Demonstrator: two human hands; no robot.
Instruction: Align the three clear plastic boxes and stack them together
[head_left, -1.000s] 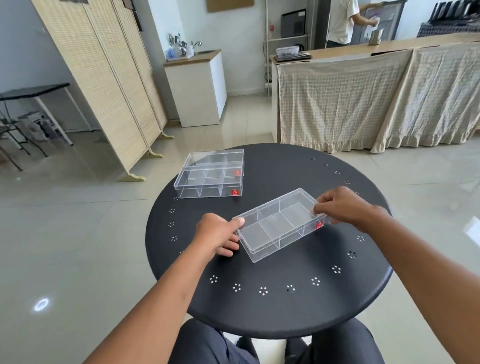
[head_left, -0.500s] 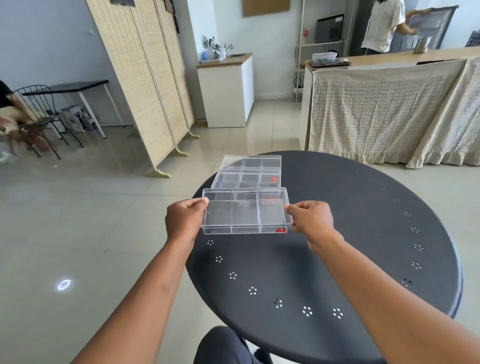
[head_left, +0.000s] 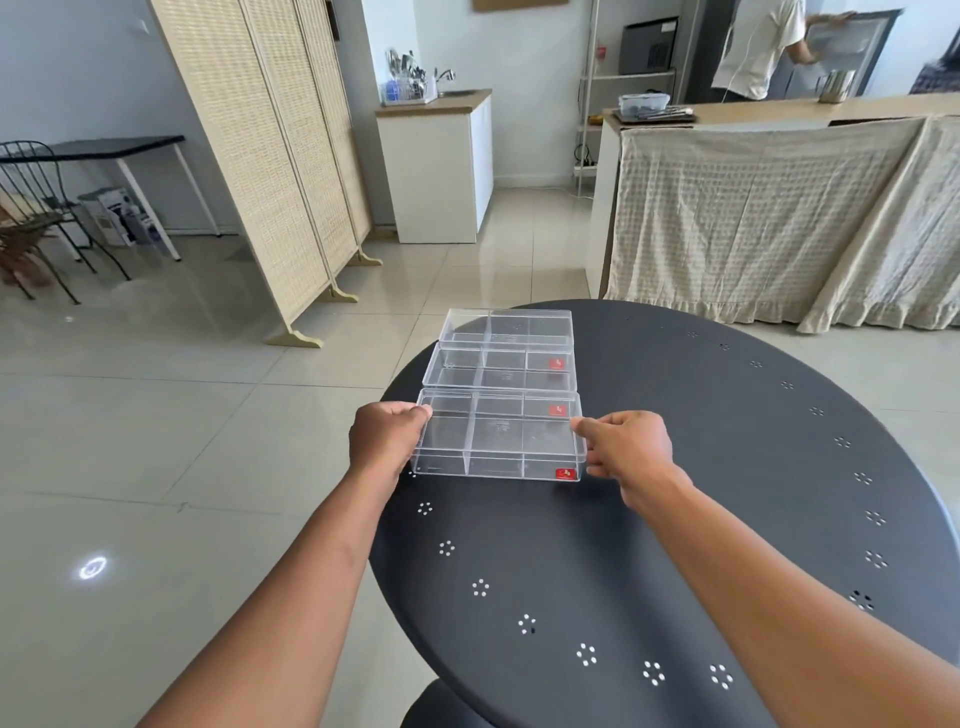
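From the head view, much of your grip is hidden: your left hand (head_left: 387, 439) shows only its back and knuckles, and its fingers are curled around the left short end of the near box (head_left: 498, 441), so the fingertips cannot be seen. Your right hand (head_left: 626, 449) is at the right short end, with the thumb on the upper edge and the other fingers folded under the corner, partly hidden by the plastic. Both hands are closed on this box. You cannot tell if the box rests on the bench (head_left: 727, 519) or is lifted a little, because the clear walls give no clean edge. The box is transparent, rectangular, with inner dividers and a small red label (head_left: 566, 473) at its front right corner. Just behind it, at the left far part of the round black bench, stands the stack of two boxes (head_left: 501, 353), the upper one shifted toward the back; where the near box ends and the stack begins is hard to see. The bench's right and near rims are cut off by the frame.
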